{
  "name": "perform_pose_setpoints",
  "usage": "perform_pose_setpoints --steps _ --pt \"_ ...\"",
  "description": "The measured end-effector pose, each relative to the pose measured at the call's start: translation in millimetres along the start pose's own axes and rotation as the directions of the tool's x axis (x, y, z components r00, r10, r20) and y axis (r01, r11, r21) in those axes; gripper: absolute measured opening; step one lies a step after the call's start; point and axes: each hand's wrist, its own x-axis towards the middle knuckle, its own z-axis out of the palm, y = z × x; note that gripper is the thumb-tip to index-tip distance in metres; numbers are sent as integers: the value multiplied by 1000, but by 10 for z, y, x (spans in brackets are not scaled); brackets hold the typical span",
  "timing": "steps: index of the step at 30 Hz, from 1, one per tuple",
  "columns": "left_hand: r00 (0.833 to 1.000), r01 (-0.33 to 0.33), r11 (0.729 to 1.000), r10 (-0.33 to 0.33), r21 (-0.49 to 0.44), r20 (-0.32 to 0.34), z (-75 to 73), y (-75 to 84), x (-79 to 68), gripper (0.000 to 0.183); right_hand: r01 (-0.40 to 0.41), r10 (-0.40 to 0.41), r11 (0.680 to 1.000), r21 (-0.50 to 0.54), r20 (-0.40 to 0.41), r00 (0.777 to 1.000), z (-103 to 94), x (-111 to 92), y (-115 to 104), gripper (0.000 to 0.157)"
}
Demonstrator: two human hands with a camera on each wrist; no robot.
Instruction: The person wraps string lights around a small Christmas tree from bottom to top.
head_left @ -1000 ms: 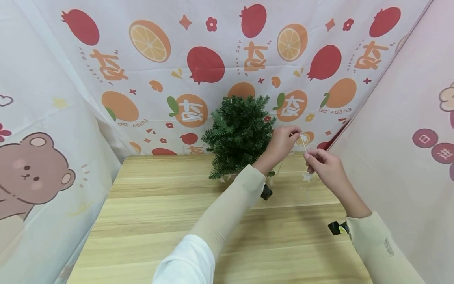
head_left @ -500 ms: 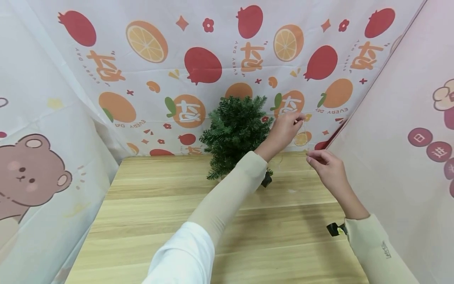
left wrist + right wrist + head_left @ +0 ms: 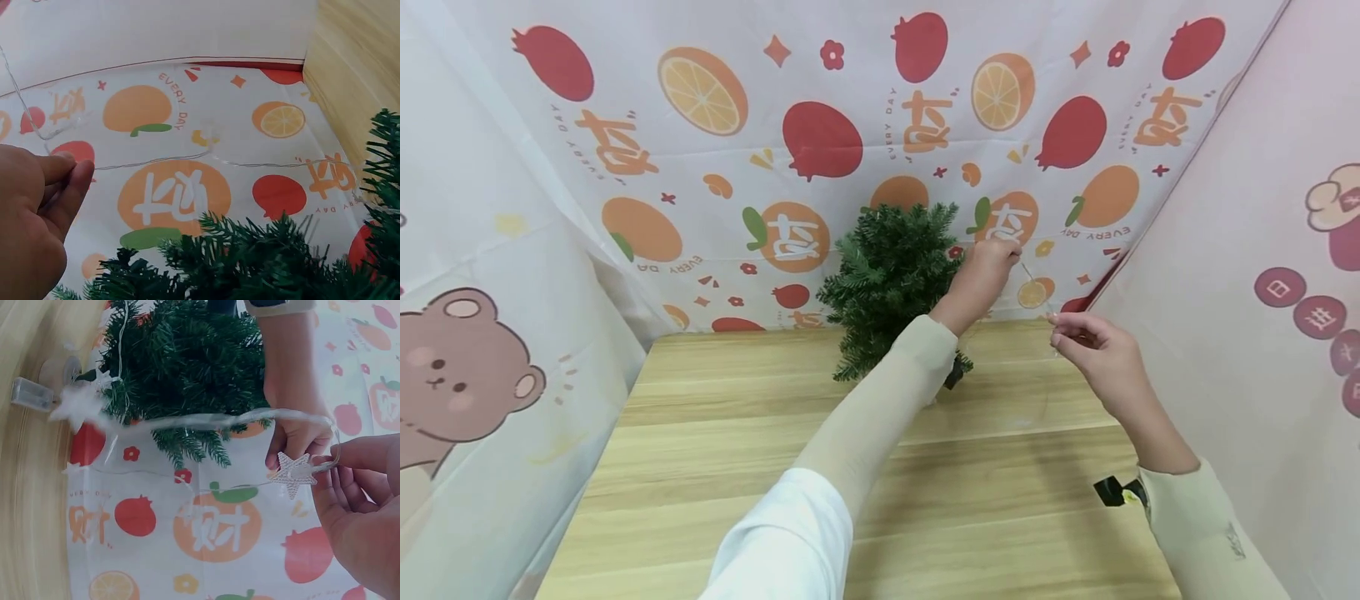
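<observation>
Head view bright, light soft and diffuse, apparently from above. Faint, soft-edged shadows on tabletop (image 3: 737, 433); white sleeve (image 3: 786, 529) nearly washed out. Pinkish cast toward upper right corner. Tree (image 3: 887, 283) dark, inner needles merging. Left wrist view dimmer, greyer; light string (image 3: 153, 163) fairly clear. Right wrist view: near star (image 3: 81, 406) blurred, pale; star at fingertips (image 3: 292, 475) sharper.

In the head view, a white fruit-print cloth (image 3: 880, 108) hangs at twelve o'clock, a pale bear-print cloth (image 3: 467, 367) at nine, a pinkish-white disc-print cloth (image 3: 1247, 350) at three. A wood-grain tabletop (image 3: 730, 450) spans six o'clock, softly shadowed toward five.
</observation>
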Motion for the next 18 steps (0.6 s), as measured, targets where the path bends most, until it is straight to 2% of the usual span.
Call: perform_pose_setpoints --steps 6,9,14,18 --pt "999 -1 1000 0 -26 -32 -52 -6 105 25 37 -28 992 -120 69 997 -24 -91 -14 25" --pt "998 -9 999 7 -34 -63 -109 -28 150 25 58 -48 989 -139 75 996 -11 -109 -4 28" --pt "996 10 998 -16 -65 -91 -200 -67 212 27 76 -74 987 -143 18 997 26 -105 32 31" --pt "993 35 999 -38 -24 -113 -246 -72 284 28 47 -56 984 -173 -44 997 50 -126 57 27"
